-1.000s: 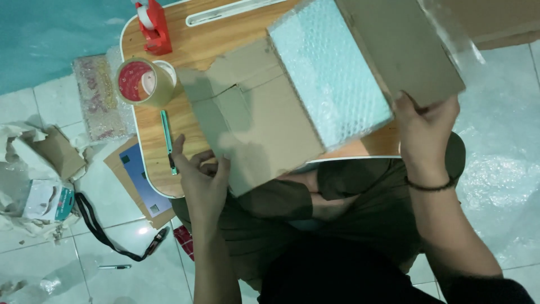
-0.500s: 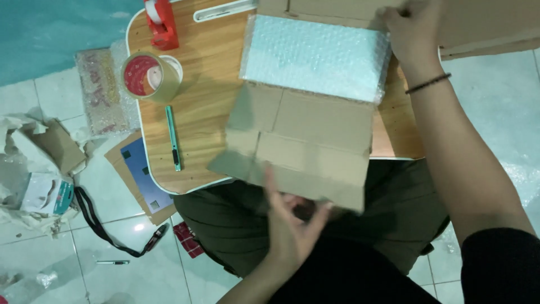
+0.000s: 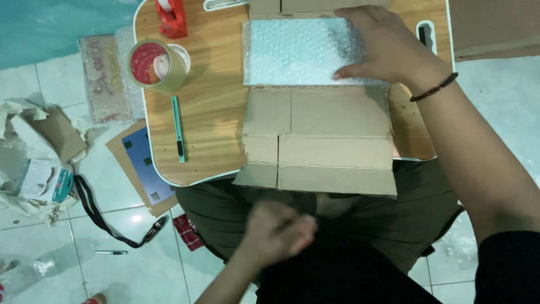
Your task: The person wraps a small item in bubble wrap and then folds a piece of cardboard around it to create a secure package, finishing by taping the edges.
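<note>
The flattened cardboard box point(image 3: 318, 138), tilted and held up a second ago, is now laid flat on the wooden worktop point(image 3: 208, 101). The right hand point(image 3: 388, 48) is pressed open-palmed on the bubble-wrapped parcel point(image 3: 292, 53), which is seated on the far panel of the box. The left hand point(image 3: 278, 233) has been withdrawn to the lap, loosely curled and grasping nothing. The wrap is dimpled and translucent; the cardboard is matte and creased. A brown tape roll point(image 3: 157, 65) and a slim teal cutter point(image 3: 178, 128) lie left of the right hand.

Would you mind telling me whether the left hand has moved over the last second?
Yes. The left hand dropped from the cardboard at the table edge to the lap.
</note>
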